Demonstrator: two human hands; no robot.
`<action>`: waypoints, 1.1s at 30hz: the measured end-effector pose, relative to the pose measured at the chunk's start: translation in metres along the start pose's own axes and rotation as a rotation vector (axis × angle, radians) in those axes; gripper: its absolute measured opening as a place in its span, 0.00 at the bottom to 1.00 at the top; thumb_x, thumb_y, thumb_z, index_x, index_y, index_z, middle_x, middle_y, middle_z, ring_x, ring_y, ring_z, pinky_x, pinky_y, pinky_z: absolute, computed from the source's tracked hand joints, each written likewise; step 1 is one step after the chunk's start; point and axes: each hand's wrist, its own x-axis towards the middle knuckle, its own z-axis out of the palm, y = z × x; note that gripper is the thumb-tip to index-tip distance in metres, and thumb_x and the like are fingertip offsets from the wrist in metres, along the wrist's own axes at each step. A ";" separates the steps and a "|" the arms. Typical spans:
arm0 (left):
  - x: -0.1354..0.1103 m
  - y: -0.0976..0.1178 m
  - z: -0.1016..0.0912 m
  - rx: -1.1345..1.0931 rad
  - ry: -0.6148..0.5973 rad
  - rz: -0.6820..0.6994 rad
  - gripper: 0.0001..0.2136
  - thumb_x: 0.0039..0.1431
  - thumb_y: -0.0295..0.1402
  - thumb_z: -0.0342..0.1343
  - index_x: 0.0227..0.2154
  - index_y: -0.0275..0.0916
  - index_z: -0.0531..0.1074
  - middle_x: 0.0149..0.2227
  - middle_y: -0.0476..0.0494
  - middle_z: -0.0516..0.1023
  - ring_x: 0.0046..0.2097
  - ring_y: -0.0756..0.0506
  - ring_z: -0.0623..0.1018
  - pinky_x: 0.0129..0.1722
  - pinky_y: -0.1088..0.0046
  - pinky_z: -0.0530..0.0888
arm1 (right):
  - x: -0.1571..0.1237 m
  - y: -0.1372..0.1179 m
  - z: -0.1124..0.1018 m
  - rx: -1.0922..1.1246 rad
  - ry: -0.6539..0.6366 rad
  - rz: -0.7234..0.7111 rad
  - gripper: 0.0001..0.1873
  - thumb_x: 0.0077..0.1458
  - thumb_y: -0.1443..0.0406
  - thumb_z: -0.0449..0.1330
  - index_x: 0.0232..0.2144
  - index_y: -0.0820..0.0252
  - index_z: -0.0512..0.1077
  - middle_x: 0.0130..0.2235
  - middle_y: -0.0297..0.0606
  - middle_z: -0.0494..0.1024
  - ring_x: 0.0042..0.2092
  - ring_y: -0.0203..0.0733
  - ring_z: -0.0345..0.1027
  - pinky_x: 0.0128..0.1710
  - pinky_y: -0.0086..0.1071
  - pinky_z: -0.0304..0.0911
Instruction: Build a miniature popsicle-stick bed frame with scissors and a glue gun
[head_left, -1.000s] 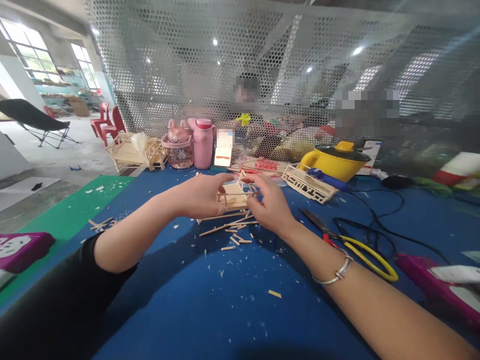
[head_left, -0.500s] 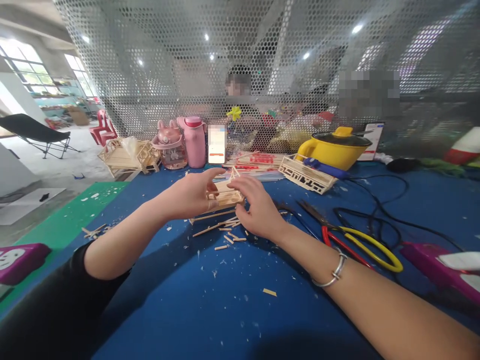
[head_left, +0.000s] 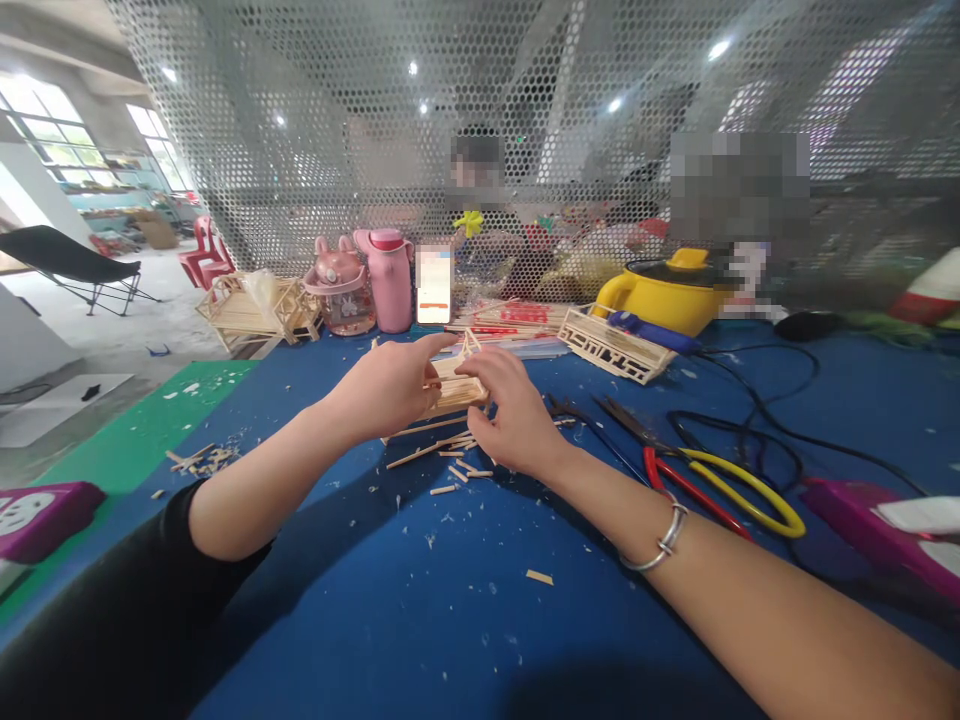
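A small model of pale wooden sticks (head_left: 459, 392) sits on the blue tabletop in front of me, its middle showing between my hands. My left hand (head_left: 382, 388) grips its left end, with thumb and fingers curled at the edge. At the right end, my right hand (head_left: 517, 412) holds it with bent fingers, close to a small triangular peak of sticks (head_left: 469, 342). My fingers partly cover both ends. Longer loose sticks (head_left: 420, 453) and short cut pieces (head_left: 444, 490) lie just below the model.
Scissors with red and yellow handles (head_left: 739, 490) lie to the right, near black cords. Behind stand pink bottles (head_left: 391, 285), a lit phone (head_left: 433, 290), a yellow pot (head_left: 667, 297) and other stick models (head_left: 615, 345). Purple power strips (head_left: 847, 515) flank the table; a perforated screen rises behind.
My left hand and forearm have shifted slightly right, and its fingers sit closer on the model. My right hand stays nearly in place; the view has tilted a little.
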 end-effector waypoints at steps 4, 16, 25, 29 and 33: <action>0.001 -0.001 0.002 0.003 -0.001 -0.005 0.28 0.49 0.30 0.51 0.57 0.42 0.60 0.38 0.44 0.80 0.38 0.42 0.77 0.35 0.68 0.70 | -0.001 0.000 0.001 -0.008 0.003 0.001 0.24 0.39 0.75 0.50 0.41 0.58 0.64 0.45 0.42 0.69 0.54 0.49 0.57 0.57 0.48 0.53; -0.001 0.003 -0.001 -0.041 0.019 -0.009 0.27 0.49 0.29 0.52 0.55 0.41 0.62 0.34 0.44 0.80 0.36 0.43 0.78 0.33 0.69 0.70 | -0.002 0.002 0.001 0.003 -0.004 0.009 0.25 0.40 0.75 0.51 0.43 0.56 0.64 0.47 0.42 0.68 0.55 0.49 0.56 0.58 0.50 0.52; -0.001 0.002 -0.002 -0.124 0.027 -0.028 0.27 0.48 0.28 0.53 0.55 0.40 0.63 0.32 0.44 0.80 0.34 0.44 0.78 0.33 0.70 0.71 | -0.002 0.002 0.001 -0.004 -0.009 0.001 0.24 0.40 0.75 0.51 0.43 0.56 0.63 0.47 0.42 0.68 0.55 0.49 0.56 0.59 0.49 0.51; -0.001 0.002 -0.001 -0.120 0.046 -0.022 0.27 0.47 0.28 0.51 0.54 0.40 0.64 0.31 0.45 0.80 0.33 0.44 0.77 0.32 0.69 0.70 | -0.002 0.002 0.001 -0.009 -0.014 0.005 0.24 0.40 0.75 0.51 0.42 0.56 0.63 0.47 0.42 0.68 0.55 0.49 0.56 0.58 0.50 0.51; -0.002 0.001 0.000 -0.107 0.062 -0.014 0.27 0.47 0.28 0.51 0.54 0.40 0.64 0.32 0.44 0.80 0.33 0.44 0.77 0.32 0.68 0.70 | -0.001 0.002 0.001 -0.005 -0.013 -0.002 0.24 0.39 0.75 0.51 0.42 0.56 0.63 0.46 0.42 0.68 0.54 0.49 0.58 0.58 0.51 0.51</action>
